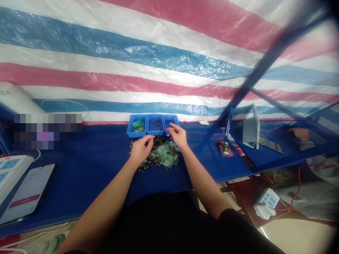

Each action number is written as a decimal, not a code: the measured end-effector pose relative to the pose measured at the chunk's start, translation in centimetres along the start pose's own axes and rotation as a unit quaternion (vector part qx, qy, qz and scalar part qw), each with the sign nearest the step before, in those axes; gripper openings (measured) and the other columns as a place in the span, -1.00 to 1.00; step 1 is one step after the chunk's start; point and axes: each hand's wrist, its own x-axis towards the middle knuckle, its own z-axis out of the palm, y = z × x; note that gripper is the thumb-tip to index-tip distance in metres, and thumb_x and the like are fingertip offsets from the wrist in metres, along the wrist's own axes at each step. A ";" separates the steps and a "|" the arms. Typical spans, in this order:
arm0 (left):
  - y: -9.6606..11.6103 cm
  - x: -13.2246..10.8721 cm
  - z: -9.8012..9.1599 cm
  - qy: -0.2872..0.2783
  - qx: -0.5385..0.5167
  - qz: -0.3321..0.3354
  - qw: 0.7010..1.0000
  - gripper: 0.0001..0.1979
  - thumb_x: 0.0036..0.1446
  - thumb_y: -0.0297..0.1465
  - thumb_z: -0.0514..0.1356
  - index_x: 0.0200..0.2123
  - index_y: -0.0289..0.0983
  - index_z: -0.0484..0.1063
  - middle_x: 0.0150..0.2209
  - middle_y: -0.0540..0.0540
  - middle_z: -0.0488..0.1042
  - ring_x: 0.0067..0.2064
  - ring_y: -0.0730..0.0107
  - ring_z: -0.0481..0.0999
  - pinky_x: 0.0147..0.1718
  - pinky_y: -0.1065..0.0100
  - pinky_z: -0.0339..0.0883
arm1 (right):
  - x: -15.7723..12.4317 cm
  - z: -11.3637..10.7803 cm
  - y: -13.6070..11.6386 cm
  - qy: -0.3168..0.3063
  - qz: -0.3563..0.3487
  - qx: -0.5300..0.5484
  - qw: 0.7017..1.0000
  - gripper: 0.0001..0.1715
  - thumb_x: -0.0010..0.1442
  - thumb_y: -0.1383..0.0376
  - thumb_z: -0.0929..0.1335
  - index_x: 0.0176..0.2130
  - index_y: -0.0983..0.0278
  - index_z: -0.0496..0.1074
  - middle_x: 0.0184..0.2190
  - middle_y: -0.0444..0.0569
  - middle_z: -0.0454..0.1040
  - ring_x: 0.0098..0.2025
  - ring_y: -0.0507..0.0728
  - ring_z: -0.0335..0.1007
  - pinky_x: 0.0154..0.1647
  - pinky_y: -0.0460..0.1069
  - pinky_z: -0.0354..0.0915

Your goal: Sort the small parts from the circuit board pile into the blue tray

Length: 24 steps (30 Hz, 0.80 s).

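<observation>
My left hand (141, 151) is over the left side of a mixed pile, thumb and forefinger pinched together. Whatever may be between those fingertips is too small to make out. Near the front of the right blue bin (177, 118), my right hand (178, 136) has its thumb and fingers apart, with nothing visible in them. The pile holds small dark and brass-coloured metal pieces (156, 160) and clear greenish plastic packets (169, 153). Green packets (138, 125) lie in the left blue bin (129, 130). A few small metal pieces (156, 122) are in the middle blue bin (152, 132).
The blue table (100, 169) runs along a striped plastic sheet (159, 84). A phone (29, 190) lies at left beside a white power strip (18, 169). At right are a small red-green box (225, 148), a blue frame post (229, 121), a tablet (251, 128) and another person's hand (300, 134).
</observation>
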 end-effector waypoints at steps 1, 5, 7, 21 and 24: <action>0.0 0.0 0.0 0.000 -0.001 0.002 1.000 -0.72 0.25 -0.26 0.05 -0.13 -0.20 0.51 -0.39 -0.01 0.56 -0.43 0.44 0.48 -0.40 0.44 0.29 | -0.1 0.0 0.1 -0.010 -0.013 -0.027 0.999 -0.48 0.15 0.06 0.32 -0.01 0.31 0.46 -0.33 -0.01 0.57 -0.49 0.03 0.42 -0.45 -0.05 0.36; 0.0 0.0 -0.1 -0.001 0.003 0.007 1.000 -0.72 0.25 -0.27 0.05 -0.13 -0.20 0.51 -0.37 -0.03 0.57 -0.41 0.42 0.50 -0.40 0.44 0.31 | -0.5 -0.2 0.4 -0.072 -0.076 -0.199 0.974 -0.68 0.16 0.14 0.32 -0.22 0.26 0.56 -0.50 -0.09 0.51 -0.47 0.05 0.40 -0.35 -0.05 0.34; 0.0 0.0 -0.1 -0.002 0.009 0.008 1.000 -0.72 0.24 -0.27 0.06 -0.13 -0.20 0.51 -0.39 -0.02 0.56 -0.42 0.42 0.49 -0.40 0.43 0.31 | -0.6 -0.2 0.6 -0.111 -0.074 -0.293 0.947 -0.75 0.12 0.18 0.35 -0.28 0.22 0.58 -0.53 -0.11 0.50 -0.48 0.06 0.39 -0.35 -0.05 0.31; 0.0 0.0 0.0 -0.001 0.022 0.021 1.000 -0.72 0.25 -0.26 0.06 -0.14 -0.20 0.52 -0.40 -0.02 0.56 -0.43 0.43 0.50 -0.42 0.45 0.31 | -1.1 0.3 0.5 -0.160 -0.051 -0.423 0.890 -0.82 0.10 0.21 0.39 -0.28 0.12 0.60 -0.37 -0.06 0.58 -0.37 0.14 0.45 -0.33 -0.03 0.29; 0.0 0.1 0.0 -0.004 0.023 0.018 1.000 -0.72 0.25 -0.26 0.06 -0.14 -0.20 0.52 -0.40 -0.02 0.56 -0.43 0.43 0.50 -0.43 0.45 0.30 | -1.3 0.5 0.2 -0.135 -0.061 -0.423 0.894 -0.83 0.10 0.24 0.36 -0.31 0.17 0.58 -0.43 -0.06 0.56 -0.39 0.13 0.43 -0.35 -0.03 0.27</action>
